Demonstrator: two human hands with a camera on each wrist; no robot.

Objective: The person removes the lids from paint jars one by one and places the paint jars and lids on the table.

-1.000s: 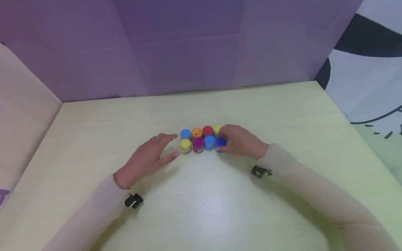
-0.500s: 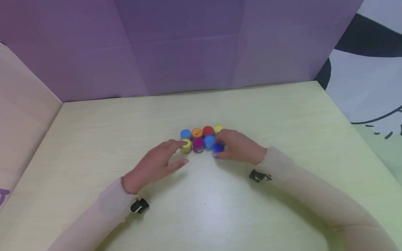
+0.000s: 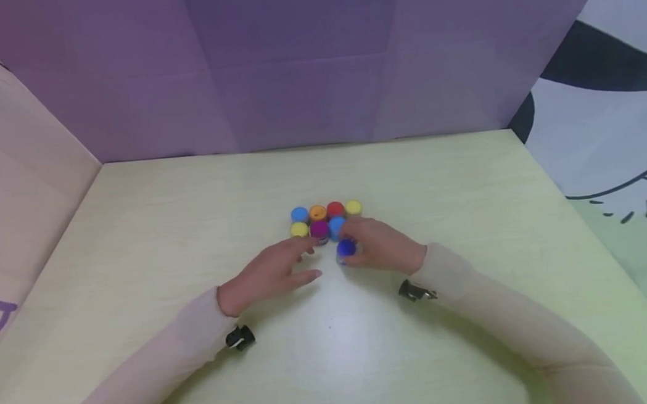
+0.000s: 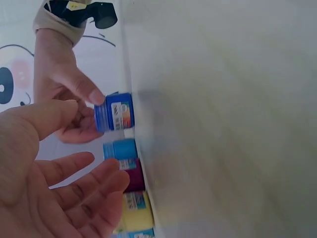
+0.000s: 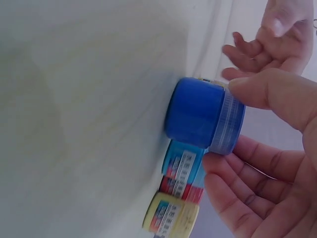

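My right hand point(image 3: 384, 244) pinches a dark blue paint jar point(image 3: 345, 250) between thumb and fingers around its lid. The jar stands upright, in front of a light blue jar point(image 3: 337, 227); the right wrist view shows the thumb on the ribbed lid point(image 5: 230, 119). My left hand point(image 3: 274, 270) hovers to the left with fingers spread and nothing in them, its fingertips in front of a purple jar point(image 3: 319, 229). In the left wrist view, the left palm point(image 4: 59, 183) faces the dark blue jar, apart from it. A yellow jar point(image 3: 299, 229) ends the front row at left.
Behind stand blue point(image 3: 299, 214), orange point(image 3: 317, 213), red point(image 3: 335, 209) and yellow point(image 3: 353, 208) jars in a row. All are on a pale wooden table point(image 3: 333, 362). A purple panel point(image 3: 304, 67) rises at the table's back edge, with printed panels at both sides.
The right hand has drawn the dark blue jar out of the front row, toward me and slightly left. The left hand has moved right and toward me, past the yellow jar.
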